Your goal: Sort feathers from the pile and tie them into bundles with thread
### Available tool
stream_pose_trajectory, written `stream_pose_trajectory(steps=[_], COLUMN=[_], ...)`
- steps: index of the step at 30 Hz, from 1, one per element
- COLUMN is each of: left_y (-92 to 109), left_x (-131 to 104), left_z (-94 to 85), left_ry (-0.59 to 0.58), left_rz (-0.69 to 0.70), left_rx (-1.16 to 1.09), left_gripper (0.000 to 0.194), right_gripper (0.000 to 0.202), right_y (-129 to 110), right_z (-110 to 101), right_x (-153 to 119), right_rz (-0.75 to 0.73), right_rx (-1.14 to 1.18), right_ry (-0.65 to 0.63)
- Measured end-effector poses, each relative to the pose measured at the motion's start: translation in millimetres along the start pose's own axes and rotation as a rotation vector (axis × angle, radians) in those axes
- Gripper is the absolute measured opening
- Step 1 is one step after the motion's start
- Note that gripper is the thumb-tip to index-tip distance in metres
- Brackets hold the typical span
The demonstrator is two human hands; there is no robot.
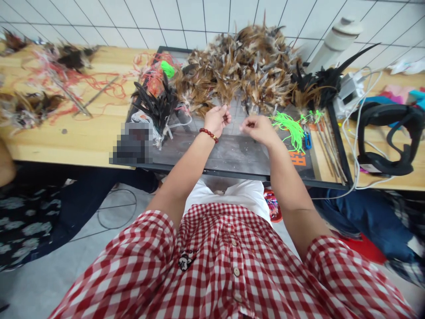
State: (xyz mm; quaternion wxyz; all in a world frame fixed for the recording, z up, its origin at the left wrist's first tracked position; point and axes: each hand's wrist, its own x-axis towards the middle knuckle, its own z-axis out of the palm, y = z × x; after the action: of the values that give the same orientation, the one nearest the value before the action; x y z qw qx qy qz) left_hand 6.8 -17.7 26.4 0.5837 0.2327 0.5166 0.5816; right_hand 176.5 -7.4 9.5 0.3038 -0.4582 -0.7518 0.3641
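My left hand (217, 120), with a red bead bracelet (209, 135) at the wrist, is closed in a pinch at the base of a small bunch of brown feathers (227, 91). A short gap to the right, my right hand (259, 128) has its fingertips pressed together; whatever they hold is too small to make out. Both hands are above a dark, tray-like board (229, 153) with a raised black rim. Just beyond them rises a large heap of brown feather bunches (252, 62). Bright green cords (291, 128) lie beside my right hand.
Black feathers (162, 104) lie at the board's left, thin sticks (330, 146) at its right. Further right are a white bottle (335, 44), white cables and a black headset (388, 137). Pink strings (102, 88) spread over the left table. Other people's legs show on both sides.
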Motion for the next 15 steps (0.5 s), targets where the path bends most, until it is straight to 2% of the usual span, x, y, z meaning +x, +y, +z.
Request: stream_pose_trajectory(steps=[3,6,11,15], left_y=[-2,-6,-11,-12], left_x=[-5,-10,-14,-14], left_z=[4.0,7.2,9.0,9.2], left_ry=[-0.019,-0.068,-0.187,-0.203], left_rz=[-0.018,-0.032,-0.072,-0.085], left_rx=[0.021,0.041,0.099,0.108], left_gripper=[0.021,0.025,0.025,0.027], right_gripper=[0.031,0.04,0.044,0.042], right_y=[-7,-11,-4,2], right_z=[2,5,12,19], right_x=[4,6,10,16], right_rz=[0.176,0.277,0.23,0.197], right_rx=[0.472,0.698,0.649,0.568], right_ry=[0.089,0.079,0.146,0.191])
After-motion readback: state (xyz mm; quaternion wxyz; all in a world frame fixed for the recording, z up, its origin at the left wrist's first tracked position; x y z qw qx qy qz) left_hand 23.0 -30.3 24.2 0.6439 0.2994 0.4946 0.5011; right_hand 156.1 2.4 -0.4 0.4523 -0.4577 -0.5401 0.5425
